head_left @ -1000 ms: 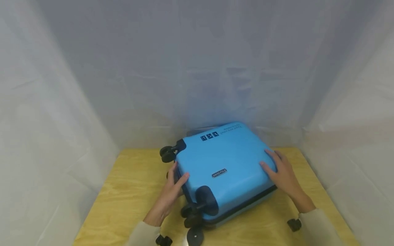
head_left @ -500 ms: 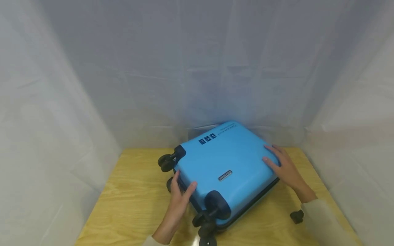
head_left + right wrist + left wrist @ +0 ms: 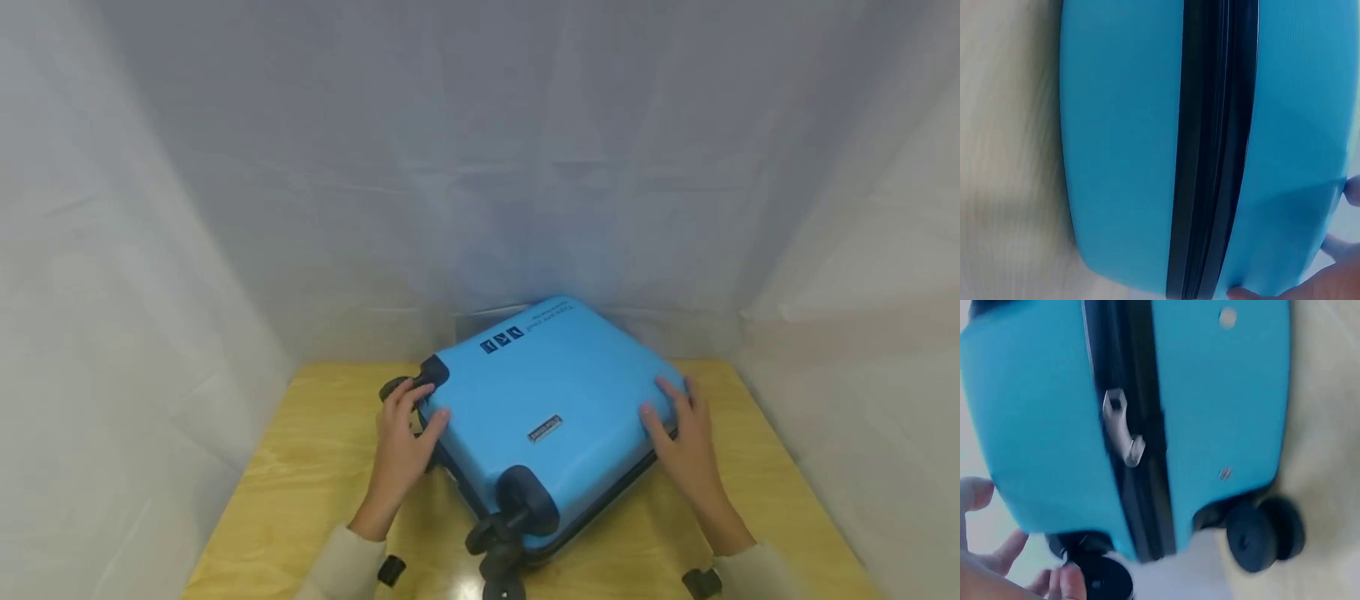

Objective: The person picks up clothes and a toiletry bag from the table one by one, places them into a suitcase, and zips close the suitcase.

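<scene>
A blue hard-shell suitcase point(image 3: 555, 392) lies flat on the wooden table point(image 3: 300, 467), with black wheels point(image 3: 501, 533) at its near corner. My left hand point(image 3: 405, 425) grips its left side by the far-left wheel, thumb on the lid and fingers curled over the edge. In the left wrist view the suitcase point(image 3: 1222, 394) shows its black zipper seam, a silver pull point(image 3: 1119, 428) and a wheel point(image 3: 1263, 531), with my fingers point(image 3: 997, 562) beside another wheel. My right hand point(image 3: 682, 433) rests on the lid's right edge. The right wrist view shows the suitcase point(image 3: 1116, 156) side and fingertips point(image 3: 1335, 275).
White translucent sheeting point(image 3: 187, 250) closes in the table at the back and on both sides. The suitcase's far corner reaches the back sheeting. Small black parts point(image 3: 390, 571) sit at my wrists by the table's near edge. Bare wood shows left and right of the suitcase.
My left hand has moved from the near-left side up to the far-left wheel corner. My right hand slid back along the right edge. The suitcase turned slightly.
</scene>
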